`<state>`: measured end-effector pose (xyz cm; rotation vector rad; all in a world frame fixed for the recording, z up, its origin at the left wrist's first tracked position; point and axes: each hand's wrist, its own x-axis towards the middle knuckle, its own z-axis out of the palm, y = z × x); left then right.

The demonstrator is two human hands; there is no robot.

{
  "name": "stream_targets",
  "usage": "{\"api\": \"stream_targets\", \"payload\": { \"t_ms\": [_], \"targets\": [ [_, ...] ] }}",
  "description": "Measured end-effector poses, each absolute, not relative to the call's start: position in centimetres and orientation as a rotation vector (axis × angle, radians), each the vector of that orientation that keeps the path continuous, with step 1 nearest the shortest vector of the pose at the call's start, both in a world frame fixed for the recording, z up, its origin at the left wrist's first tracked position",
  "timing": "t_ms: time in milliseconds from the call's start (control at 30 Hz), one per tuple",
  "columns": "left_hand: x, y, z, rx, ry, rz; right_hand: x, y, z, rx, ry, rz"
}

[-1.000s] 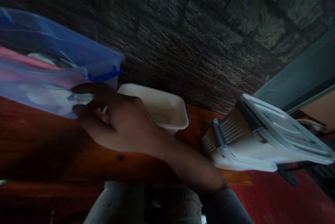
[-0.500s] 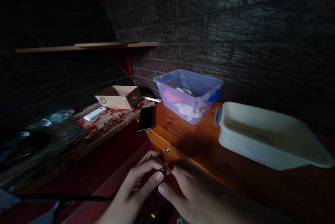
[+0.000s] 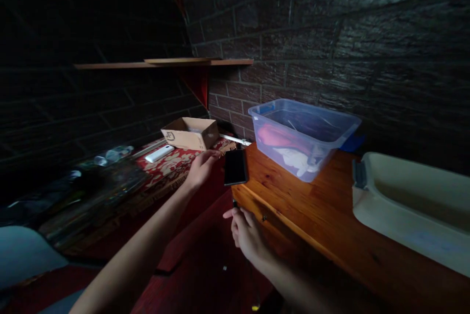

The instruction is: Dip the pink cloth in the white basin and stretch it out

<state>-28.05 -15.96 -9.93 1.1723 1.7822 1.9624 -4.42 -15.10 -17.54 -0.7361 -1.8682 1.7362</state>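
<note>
My left hand [image 3: 201, 167] reaches out with its fingers extended, just left of a dark-screened tablet or large phone [image 3: 235, 167]. I see nothing held in it, and whether a fingertip touches the device's edge I cannot make out. The device lies at the left corner of the wooden cabinet top, its front end at the edge. Closer to me, my right hand [image 3: 246, 231] pinches a small black cable plug [image 3: 235, 203], which points up and away from me. A faint dark cord seems to hang below this hand, near a small yellow piece [image 3: 255, 307].
On the wooden cabinet [image 3: 290, 191] stand a clear plastic bin [image 3: 286, 152] with cloth inside and a pale tub [image 3: 407, 231]. To the left, a patterned cloth carries a cardboard box [image 3: 183, 138] and a white oblong device [image 3: 159, 153]. A shelf [image 3: 165, 63] juts out above.
My hands, together before, are now apart. The left has gone forward to beside the dark device; the right keeps the plug. The view has swung left.
</note>
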Motion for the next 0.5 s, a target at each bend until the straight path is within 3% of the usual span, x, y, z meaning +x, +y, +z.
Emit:
{"api": "stream_targets", "payload": {
  "t_ms": [200, 500],
  "targets": [
    [-31.4, -8.1, -10.3, 1.16, 1.594, 1.777, -8.4, -11.9, -18.8, -0.717, -1.806, 1.63],
    [-31.2, -6.7, -11.6, 1.056, 1.449, 1.8, -9.8, -11.4, -18.9, -0.68, -1.821, 1.611]
  ]
}}
